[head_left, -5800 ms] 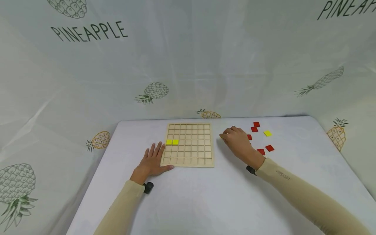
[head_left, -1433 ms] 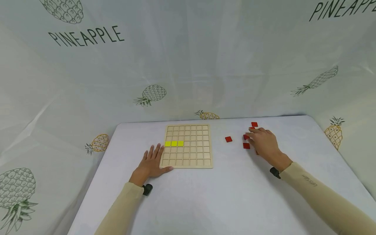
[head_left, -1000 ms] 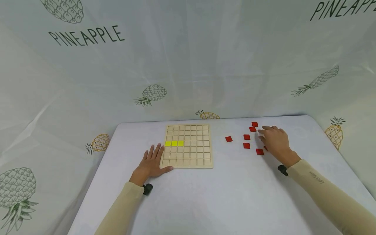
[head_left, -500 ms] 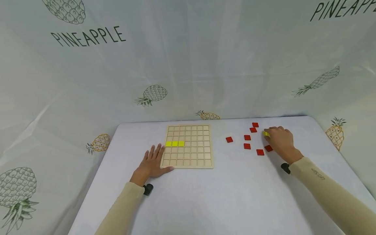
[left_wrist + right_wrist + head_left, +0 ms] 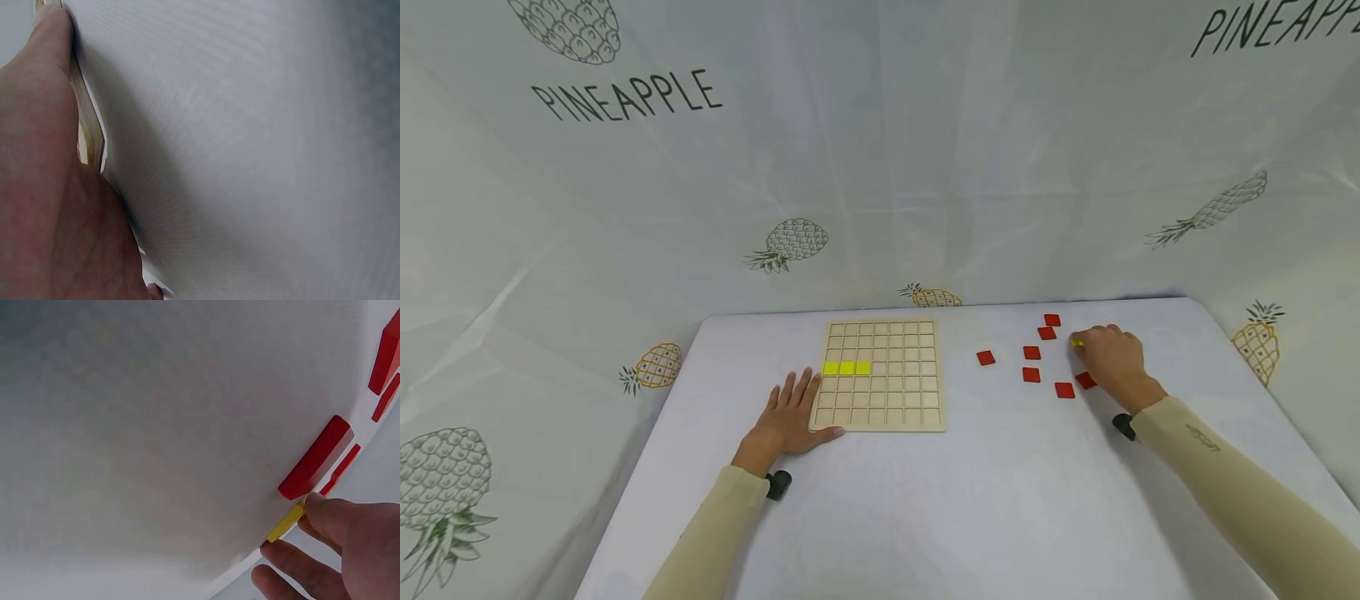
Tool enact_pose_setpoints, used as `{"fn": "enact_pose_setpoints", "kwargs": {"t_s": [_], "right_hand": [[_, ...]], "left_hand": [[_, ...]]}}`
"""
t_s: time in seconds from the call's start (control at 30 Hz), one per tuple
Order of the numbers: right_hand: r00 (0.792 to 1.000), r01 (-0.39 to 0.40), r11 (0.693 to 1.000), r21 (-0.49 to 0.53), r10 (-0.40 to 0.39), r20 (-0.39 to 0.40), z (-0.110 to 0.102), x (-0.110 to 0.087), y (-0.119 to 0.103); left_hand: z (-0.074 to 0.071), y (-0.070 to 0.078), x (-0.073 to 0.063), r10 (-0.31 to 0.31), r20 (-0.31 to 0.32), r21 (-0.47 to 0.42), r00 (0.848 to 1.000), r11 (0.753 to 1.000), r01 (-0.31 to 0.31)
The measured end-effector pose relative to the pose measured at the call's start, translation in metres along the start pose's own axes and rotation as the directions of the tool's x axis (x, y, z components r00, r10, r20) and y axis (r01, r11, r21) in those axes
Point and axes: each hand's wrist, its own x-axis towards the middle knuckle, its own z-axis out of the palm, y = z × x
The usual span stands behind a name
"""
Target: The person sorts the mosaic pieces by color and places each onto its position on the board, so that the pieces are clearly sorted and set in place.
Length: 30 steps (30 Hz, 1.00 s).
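My right hand (image 5: pixel 1116 358) pinches a yellow square tile (image 5: pixel 286 523) between thumb and fingertips, close over the table at the right. Most of that tile is hidden by the fingers in the head view. My left hand (image 5: pixel 786 417) lies flat with spread fingers at the lower left corner of a wooden grid board (image 5: pixel 887 417). Its thumb runs along the board's front edge, also seen in the left wrist view. Three yellow tiles (image 5: pixel 847 368) sit side by side in one row of the board, starting at the left edge.
Several red tiles lie loose between the board and my right hand, among them one red tile (image 5: pixel 986 357) nearest the board and another red tile (image 5: pixel 1086 380) just below my right hand. A pineapple-print curtain (image 5: pixel 880 167) hangs behind the white table (image 5: pixel 895 517).
A third yellow tile now sits in the board's row. My right hand has moved right, past the red tiles, and taken hold of the loose yellow tile. The left hand stays put.
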Motion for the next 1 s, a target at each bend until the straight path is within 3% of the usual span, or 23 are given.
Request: {"fn": "enact_pose_setpoints", "kwargs": {"t_s": [0.63,1.0], "right_hand": [[0.999,0.046,0.997,-0.062,-0.047,-0.014,-0.004,0.000,-0.013],[0.986,0.126,0.992,-0.008,-0.126,-0.106,-0.017,-0.003,-0.037]], "left_hand": [[0.003,-0.001,0.000,0.009,-0.014,-0.013,1.000,1.000,-0.009],[0.002,-0.002,0.001,0.006,-0.003,-0.001,1.000,1.000,-0.006]]}}
